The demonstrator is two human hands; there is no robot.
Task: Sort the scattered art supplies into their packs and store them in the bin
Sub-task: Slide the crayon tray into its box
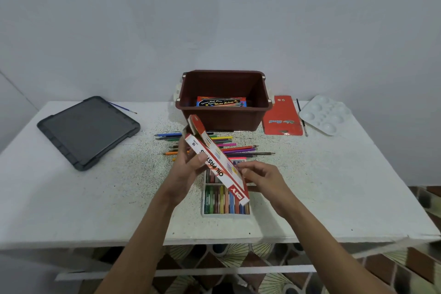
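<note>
As we hold the oil pastel box [216,162] tilted above the pastel tray [204,207] on the table [95,198], our left hand [188,167] grips its left side and our right hand [260,176] pinches its right edge. Loose coloured pencils [238,149] lie between the tray and the brown bin [224,119], which holds a watercolour pack [220,102]. A red pencil pack [282,118] lies just right of the bin.

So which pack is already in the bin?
The blue paint pack lies inside the brown bin. The red pack is on the table; the pastel box is being held.
</note>
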